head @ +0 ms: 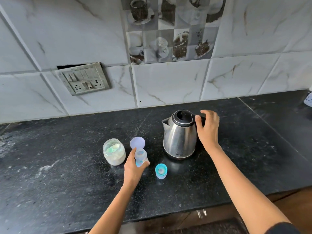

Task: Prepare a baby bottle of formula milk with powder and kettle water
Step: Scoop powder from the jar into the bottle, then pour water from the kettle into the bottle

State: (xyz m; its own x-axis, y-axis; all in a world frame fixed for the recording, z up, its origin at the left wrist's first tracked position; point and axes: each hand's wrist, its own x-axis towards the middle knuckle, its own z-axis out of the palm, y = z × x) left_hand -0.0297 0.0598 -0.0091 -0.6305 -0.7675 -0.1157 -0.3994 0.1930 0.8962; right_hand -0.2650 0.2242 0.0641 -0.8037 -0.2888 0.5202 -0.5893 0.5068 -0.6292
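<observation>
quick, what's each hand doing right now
Left hand: closed around the baby bottle, which stands on the counter.
Right hand: fingers curling onto the kettle handle, grip not fully closed.

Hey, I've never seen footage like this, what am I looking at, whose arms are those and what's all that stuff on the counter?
There is no machine here. One camera worn on a person's head looks down at their own two bare arms. The left hand holds an open baby bottle upright on the black counter. The right hand is at the handle of a steel kettle, lid closed. Beside the bottle stand a glass jar of white powder, its round lid behind the bottle, and the blue bottle cap.
</observation>
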